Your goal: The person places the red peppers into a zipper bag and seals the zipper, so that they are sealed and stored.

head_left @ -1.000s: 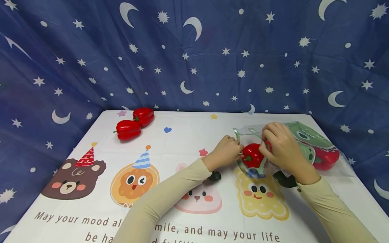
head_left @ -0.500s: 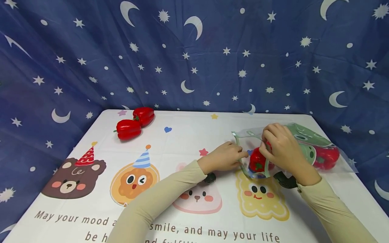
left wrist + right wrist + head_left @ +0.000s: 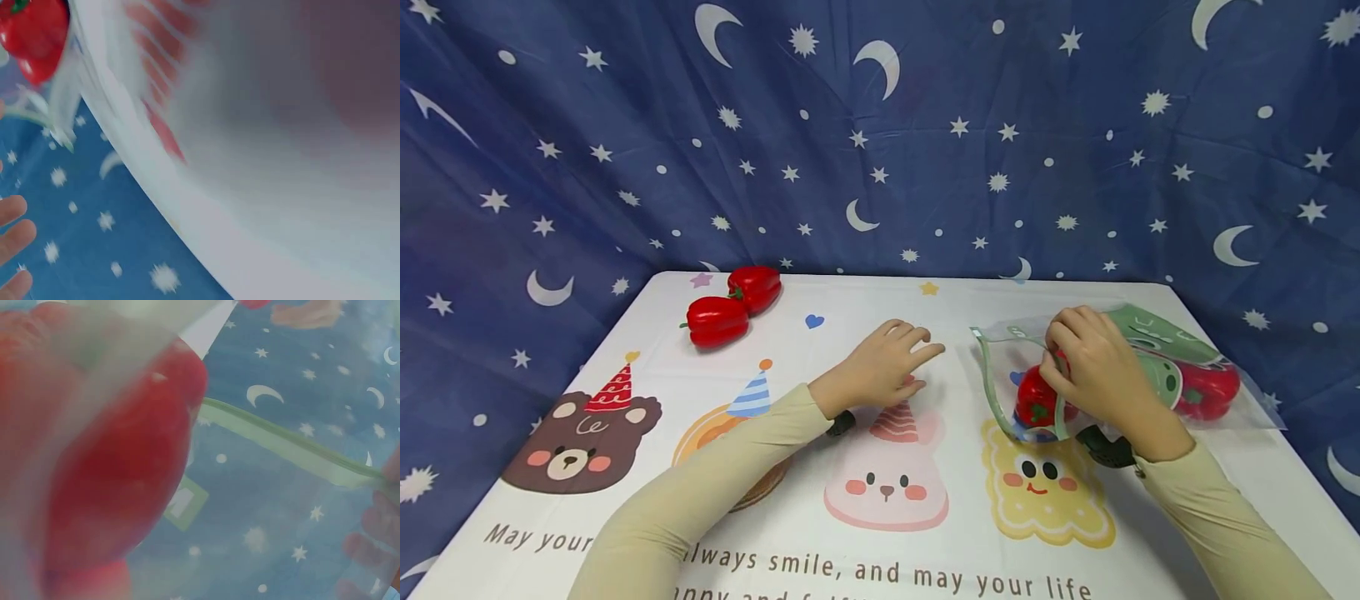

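Note:
My right hand pinches the rim of a clear zip bag with green edging and a green cartoon print. A red bell pepper lies inside near the bag's mouth, and another red bell pepper sits at its far end. More red shows partly behind my right fingers. Through the plastic, the right wrist view has a bell pepper close up and the fingers at the green edge. My left hand is above the table left of the bag, fingers spread, holding nothing; its fingertips show in the left wrist view.
Two red bell peppers, a nearer one and a farther one, touch each other at the table's back left. A printed white cloth covers the table. Behind it hangs a blue curtain with stars and moons.
My left hand has let go of the bag's mouth and moved left. The pepper at the mouth has shifted slightly deeper and to the right. My right hand has stayed in place.

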The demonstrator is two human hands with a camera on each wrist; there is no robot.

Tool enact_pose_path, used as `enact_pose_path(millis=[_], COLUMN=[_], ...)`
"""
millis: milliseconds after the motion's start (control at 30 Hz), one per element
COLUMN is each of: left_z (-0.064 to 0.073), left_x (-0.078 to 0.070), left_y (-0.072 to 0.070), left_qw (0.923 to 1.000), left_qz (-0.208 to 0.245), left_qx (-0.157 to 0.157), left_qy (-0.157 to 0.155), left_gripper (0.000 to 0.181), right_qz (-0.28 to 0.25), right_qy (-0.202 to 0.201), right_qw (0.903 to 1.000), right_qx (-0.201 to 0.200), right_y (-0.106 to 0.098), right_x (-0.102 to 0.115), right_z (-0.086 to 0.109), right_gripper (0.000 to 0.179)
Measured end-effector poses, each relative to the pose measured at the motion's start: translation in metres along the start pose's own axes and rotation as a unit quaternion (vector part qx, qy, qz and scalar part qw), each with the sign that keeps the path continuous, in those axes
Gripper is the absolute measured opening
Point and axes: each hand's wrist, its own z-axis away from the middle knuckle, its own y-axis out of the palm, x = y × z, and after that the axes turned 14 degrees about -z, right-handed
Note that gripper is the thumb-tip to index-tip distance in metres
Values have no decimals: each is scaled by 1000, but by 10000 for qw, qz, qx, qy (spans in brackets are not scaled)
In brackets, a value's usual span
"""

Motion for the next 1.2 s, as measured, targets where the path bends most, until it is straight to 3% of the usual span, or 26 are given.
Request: enact_pose_path(millis=[200, 367, 700, 833, 1033, 1200], left_z=[37, 66, 120, 139, 162, 176], left_x=[39, 72, 137, 156, 173, 182], left_y=[-1, -4, -13, -10, -3, 3], left_qw=[9994, 9968, 9842, 9732, 9456, 9266], left_qz=[-139, -332, -467, -488, -423, -315], left_qx=[-37, 213, 733, 1133, 2046, 2550], left_qy=[-330, -701, -1540, -1940, -2494, -2747], left_gripper=[52, 53, 57, 60, 69, 74], right_qz=[-16, -25, -33, 0, 26, 18], right_qy=[41, 50, -14, 1, 14, 19], right_qw=[10000, 10000, 10000, 10000, 10000, 10000], right_qx=[-1, -31, -67, -33, 17, 3], right_y=[0, 0, -1, -1, -1, -1], right_x=[0, 0, -1, -1, -1, -1], right_z=[1, 1, 1, 1, 1, 1], right_gripper=[7, 7, 7, 7, 7, 7])
